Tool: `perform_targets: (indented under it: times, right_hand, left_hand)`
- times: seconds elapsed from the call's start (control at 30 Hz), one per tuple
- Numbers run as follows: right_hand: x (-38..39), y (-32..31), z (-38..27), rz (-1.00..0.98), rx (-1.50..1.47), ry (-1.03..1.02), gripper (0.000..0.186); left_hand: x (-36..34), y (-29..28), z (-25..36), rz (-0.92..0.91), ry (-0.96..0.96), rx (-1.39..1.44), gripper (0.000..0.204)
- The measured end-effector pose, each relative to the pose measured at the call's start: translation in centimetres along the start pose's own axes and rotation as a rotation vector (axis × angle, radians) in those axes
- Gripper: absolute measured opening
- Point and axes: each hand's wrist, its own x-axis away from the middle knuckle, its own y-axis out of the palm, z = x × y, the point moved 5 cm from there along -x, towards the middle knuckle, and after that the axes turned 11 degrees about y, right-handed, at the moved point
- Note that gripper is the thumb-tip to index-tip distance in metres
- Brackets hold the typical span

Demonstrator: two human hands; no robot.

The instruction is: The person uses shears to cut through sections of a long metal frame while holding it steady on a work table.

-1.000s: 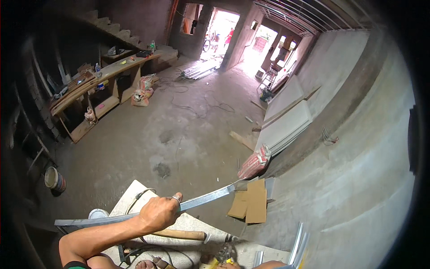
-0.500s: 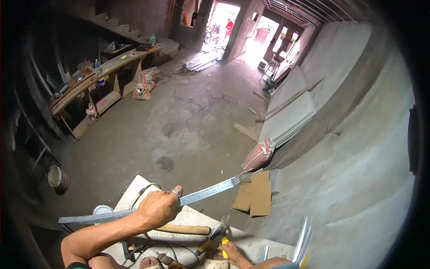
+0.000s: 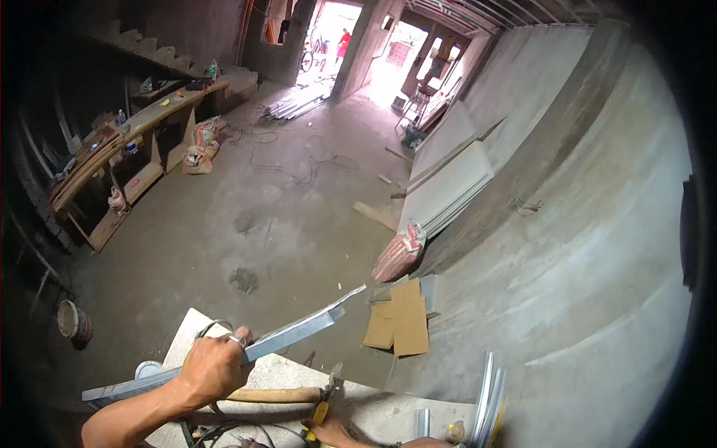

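My left hand (image 3: 216, 366) is closed around a long galvanized metal channel (image 3: 291, 334), which slants up to the right. A thin, ragged strip sticks out beyond its far end. Lower down, my right hand (image 3: 332, 433) grips snips (image 3: 321, 411) with yellow and black handles, their jaws pointing up and apart from the channel. Between the hands, a wooden tool handle (image 3: 280, 395) lies across a pale board (image 3: 190, 328); my left hand and forearm hide part of the area beside it. Dark cables (image 3: 254, 431) run below that handle.
Short metal channel pieces (image 3: 487, 399) stand at the lower right. Cardboard pieces (image 3: 410, 317) and a red-and-white sack (image 3: 399, 254) lie by the right wall, near stacked boards (image 3: 455, 190). A wooden bench (image 3: 153, 119) and a bucket (image 3: 73, 321) are at left. Cables (image 3: 299, 175) cross the floor.
The view has shifted, moving the room leftward in the picture. My left hand and the channel appear further left and lower. The snips' handles, spread before, now look closer together.
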Motion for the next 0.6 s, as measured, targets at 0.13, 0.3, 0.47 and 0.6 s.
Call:
perform_targets:
  times: [0.13,0.3,0.47,0.6]
  right_hand:
    - [-2.6,1.6,3.7,0.044,0.124,0.132,0.056]
    - [-0.3,-2.1,0.0,-0.319,-0.847,0.174,0.022]
    - [2.3,-5.0,1.4,-0.566,-1.208,0.535,0.011]
    - [5.4,-7.0,-0.2,-0.646,-1.117,0.240,0.011]
  left_hand:
    - [-1.0,-0.7,-0.8,0.118,0.072,-0.075,0.020]
    - [-1.6,-4.8,-0.9,0.293,0.076,-0.014,0.021]
    - [-1.0,-2.5,-1.0,0.160,0.013,-0.094,0.029]
    - [0.0,-1.7,-1.8,0.135,-0.046,0.053,0.019]
